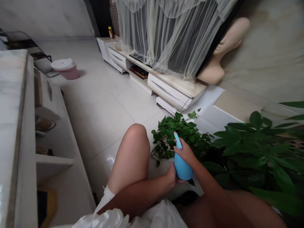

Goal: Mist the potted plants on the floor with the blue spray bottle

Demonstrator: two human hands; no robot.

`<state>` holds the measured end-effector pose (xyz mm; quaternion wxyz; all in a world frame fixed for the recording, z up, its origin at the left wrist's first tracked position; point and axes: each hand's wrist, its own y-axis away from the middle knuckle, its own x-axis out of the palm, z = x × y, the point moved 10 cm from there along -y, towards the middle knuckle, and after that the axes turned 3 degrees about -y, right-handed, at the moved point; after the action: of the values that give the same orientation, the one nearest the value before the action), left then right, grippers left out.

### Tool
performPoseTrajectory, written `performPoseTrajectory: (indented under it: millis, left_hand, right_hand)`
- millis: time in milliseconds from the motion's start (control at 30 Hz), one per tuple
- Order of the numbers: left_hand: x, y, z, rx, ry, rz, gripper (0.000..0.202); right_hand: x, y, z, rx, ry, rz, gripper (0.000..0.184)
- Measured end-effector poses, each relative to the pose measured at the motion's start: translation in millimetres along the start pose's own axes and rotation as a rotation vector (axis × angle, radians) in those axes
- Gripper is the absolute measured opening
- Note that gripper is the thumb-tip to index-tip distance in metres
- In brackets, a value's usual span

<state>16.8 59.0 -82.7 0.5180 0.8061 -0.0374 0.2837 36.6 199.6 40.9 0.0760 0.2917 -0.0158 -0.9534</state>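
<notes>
Right now your right hand [186,152] grips the top of the blue spray bottle [182,166], while your left hand [172,176] cups its base. You hold it just beside the leafy pothos plant [173,131], above the tiled floor [99,107].

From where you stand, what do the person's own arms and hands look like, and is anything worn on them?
Both arms are bare up to the picture's lower edge: no sleeves, gloves, watch or bracelet show. The left hand and right hand are bare too, with no rings that can be made out. The only clothing in view is white fabric bunched at the lap.
</notes>
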Motion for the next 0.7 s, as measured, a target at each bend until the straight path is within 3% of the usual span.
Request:
performPoseTrajectory:
  millis: [333,700]
  left_hand:
    - [-1.1,1,2,-0.035,0.009,-0.024,0.067]
    - [-1.8,-4,9,-0.076,0.033,-0.040,0.070]
  right_hand:
    - [-8,1,8,0.003,0.012,-0.065,0.032]
    - [0,2,6,0.015,0.032,-0.015,0.029]
